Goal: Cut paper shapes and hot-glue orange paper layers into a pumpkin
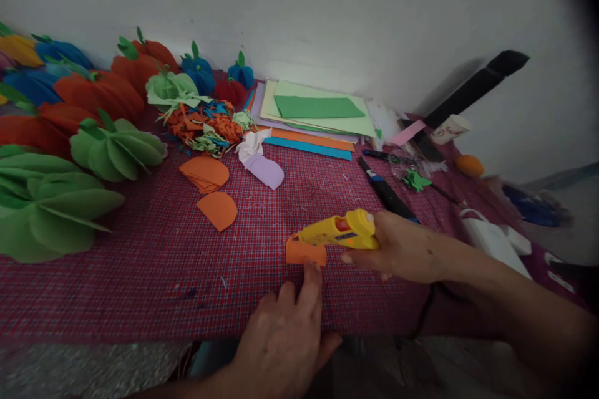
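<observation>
A small folded orange paper piece [305, 254] lies on the checked cloth near the front of the table. The index fingertip of my left hand [283, 330] presses on its near edge, while the thumb is spread away from the other fingers. My right hand [402, 246] is closed around a yellow glue gun [337, 230], whose nozzle points left at the far left corner of the orange piece. Left of this, a loose orange paper piece [219, 210] lies in front of a stack of similar orange pieces [204, 173]. A lilac rounded piece [266, 171] lies behind them.
Several paper pumpkins, one a green pumpkin [115, 148], crowd the left side. Shredded paper [206, 128] and stacked coloured sheets [318, 107] lie at the back. On the right are scissors [386, 190], a paper cup [450, 129], an orange ball-like object [469, 165] and a white object [496, 240].
</observation>
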The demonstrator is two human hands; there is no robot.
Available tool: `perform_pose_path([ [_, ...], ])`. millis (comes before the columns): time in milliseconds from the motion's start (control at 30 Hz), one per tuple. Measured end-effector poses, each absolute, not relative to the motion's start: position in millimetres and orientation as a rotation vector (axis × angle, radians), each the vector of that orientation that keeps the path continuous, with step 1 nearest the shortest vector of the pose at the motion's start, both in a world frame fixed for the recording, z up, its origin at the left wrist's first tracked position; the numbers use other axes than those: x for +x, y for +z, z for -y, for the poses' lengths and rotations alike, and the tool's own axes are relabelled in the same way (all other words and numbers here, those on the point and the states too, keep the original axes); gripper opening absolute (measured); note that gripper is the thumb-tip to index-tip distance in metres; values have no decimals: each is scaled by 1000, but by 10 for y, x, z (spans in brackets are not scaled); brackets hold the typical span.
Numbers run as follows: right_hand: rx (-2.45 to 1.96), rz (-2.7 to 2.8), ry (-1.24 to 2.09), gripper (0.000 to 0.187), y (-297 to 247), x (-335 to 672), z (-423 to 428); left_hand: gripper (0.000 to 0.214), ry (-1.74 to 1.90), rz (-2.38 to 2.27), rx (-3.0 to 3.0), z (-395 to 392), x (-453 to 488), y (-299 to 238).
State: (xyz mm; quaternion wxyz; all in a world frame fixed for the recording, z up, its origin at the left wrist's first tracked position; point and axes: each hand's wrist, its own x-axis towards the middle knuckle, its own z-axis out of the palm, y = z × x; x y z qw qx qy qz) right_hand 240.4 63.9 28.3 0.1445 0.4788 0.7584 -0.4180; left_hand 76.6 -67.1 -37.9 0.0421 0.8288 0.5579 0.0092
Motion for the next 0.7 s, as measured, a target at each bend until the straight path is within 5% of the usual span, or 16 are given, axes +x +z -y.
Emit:
perform_pose_path([
  [700, 1419, -2190, -1187, 38, 345, 2590, -658, 58, -2, -1707, 2536, 676, 772, -363],
])
